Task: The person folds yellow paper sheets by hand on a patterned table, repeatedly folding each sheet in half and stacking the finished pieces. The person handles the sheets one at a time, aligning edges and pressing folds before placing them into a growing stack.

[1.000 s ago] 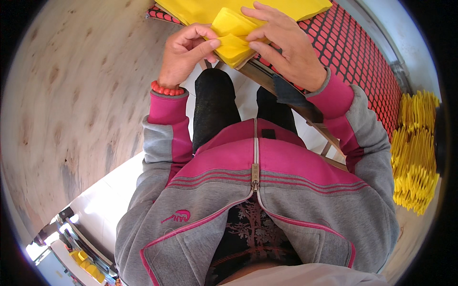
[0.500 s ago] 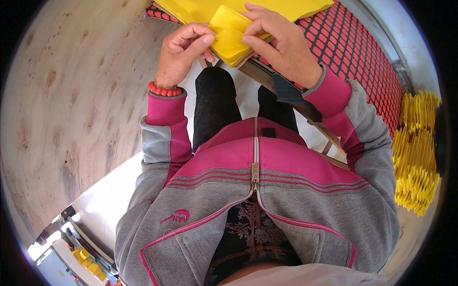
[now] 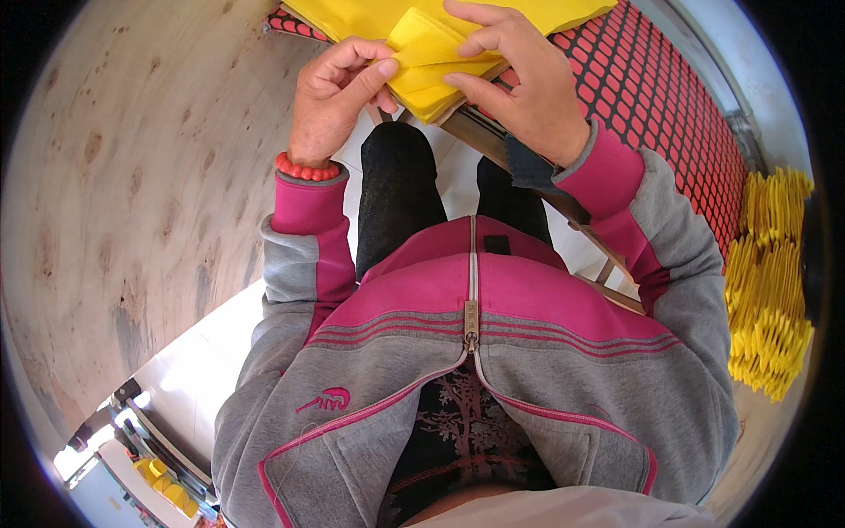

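Note:
A small stack of folded yellow cloth pieces (image 3: 429,99) lies at the near edge of the red-and-black surface. My left hand (image 3: 339,92), with a red bead bracelet at the wrist, pinches the left edge of the top piece between thumb and fingers. That top layer is lifted a little and creased. On the right side of the stack is my right hand (image 3: 519,75), its thumb and fingers spread apart and its thumb tip at the cloth's edge. Just beyond the stack, a larger yellow sheet (image 3: 554,12) lies flat.
The red-and-black patterned surface (image 3: 634,75) stretches away to the right. A tall bundle of yellow pieces (image 3: 767,290) stands at the far right. On the left is a pale wooden board (image 3: 150,176). A dark zigzag-edged cloth scrap (image 3: 531,165) hangs below my right wrist.
My right hand's thumb and fingers have moved apart. The top cloth layer is raised and creased more than before. My left hand keeps its pinch.

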### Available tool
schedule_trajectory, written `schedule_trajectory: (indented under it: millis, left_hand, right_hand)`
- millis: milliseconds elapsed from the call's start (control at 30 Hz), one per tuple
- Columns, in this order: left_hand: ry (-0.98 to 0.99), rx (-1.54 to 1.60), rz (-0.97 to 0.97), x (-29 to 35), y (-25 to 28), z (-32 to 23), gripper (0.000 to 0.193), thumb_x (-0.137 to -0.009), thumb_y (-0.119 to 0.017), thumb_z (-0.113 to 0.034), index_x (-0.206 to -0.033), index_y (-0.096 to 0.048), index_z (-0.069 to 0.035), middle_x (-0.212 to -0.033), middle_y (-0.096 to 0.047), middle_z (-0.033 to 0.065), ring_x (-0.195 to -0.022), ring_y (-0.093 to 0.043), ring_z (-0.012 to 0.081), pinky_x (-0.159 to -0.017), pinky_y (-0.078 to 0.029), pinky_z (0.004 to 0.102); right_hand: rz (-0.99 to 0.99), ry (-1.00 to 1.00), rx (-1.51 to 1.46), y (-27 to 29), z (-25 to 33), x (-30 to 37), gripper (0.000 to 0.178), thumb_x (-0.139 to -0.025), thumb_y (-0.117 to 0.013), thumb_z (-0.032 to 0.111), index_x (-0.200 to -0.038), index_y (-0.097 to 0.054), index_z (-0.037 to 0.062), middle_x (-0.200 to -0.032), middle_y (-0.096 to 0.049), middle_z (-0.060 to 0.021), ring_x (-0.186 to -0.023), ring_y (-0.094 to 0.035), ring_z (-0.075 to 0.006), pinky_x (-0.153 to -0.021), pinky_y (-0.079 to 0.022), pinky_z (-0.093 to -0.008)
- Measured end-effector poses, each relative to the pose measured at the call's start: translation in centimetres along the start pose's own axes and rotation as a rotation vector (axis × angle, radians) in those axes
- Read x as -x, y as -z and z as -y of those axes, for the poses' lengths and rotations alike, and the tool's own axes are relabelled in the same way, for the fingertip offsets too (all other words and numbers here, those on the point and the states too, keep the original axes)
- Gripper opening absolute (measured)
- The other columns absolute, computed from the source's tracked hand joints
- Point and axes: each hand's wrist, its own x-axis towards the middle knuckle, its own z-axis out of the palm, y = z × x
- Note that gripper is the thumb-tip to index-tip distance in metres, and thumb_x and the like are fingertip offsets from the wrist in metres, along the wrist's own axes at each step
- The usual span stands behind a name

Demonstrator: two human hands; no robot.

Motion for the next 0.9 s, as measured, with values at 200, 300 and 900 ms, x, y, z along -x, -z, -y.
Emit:
schedule_trajectory:
  millis: [200,300,900]
  left_hand:
    - [0.005,0.006,-0.029,-0.1,-0.4,-0.4,0.013,-0.102,-0.064,-0.008,-0.112,-0.066,0.000,-0.089,-0.072,0.0045,-0.066,-0.067,0.0090,-0.057,-0.050,0.0200]
    - [0.008,-0.006,-0.056,0.0,-0.6,-0.5,0.012,-0.102,-0.064,-0.008,-0.111,-0.064,0.000,-0.089,-0.072,0.0050,-0.065,-0.067,0.0095,-0.057,-0.050,0.0203]
    - [-0.026,-0.034,-0.067,-0.1,-1.0,-0.4,0.014,-0.099,-0.069,-0.006,-0.111,-0.066,0.000,-0.089,-0.071,0.0055,-0.065,-0.066,0.0098,-0.057,-0.052,0.0213]
  right_hand:
    - [0.006,0.200,0.223,0.3,0.3,-0.5,0.026,-0.078,-0.081,0.010,-0.096,-0.063,0.0044,-0.131,-0.065,-0.0213,-0.113,-0.065,-0.0377,-0.096,-0.052,-0.0435]
    - [0.021,0.262,0.239,0.0,0.2,-0.6,0.021,-0.080,-0.080,0.011,-0.093,-0.065,0.0050,-0.131,-0.065,-0.0208,-0.116,-0.065,-0.0378,-0.099,-0.051,-0.0454]
    - [-0.025,0.204,0.135,0.3,0.5,-0.8,0.016,-0.086,-0.076,0.014,-0.094,-0.066,0.0053,-0.125,-0.069,-0.0182,-0.117,-0.066,-0.0381,-0.098,-0.051,-0.0469]
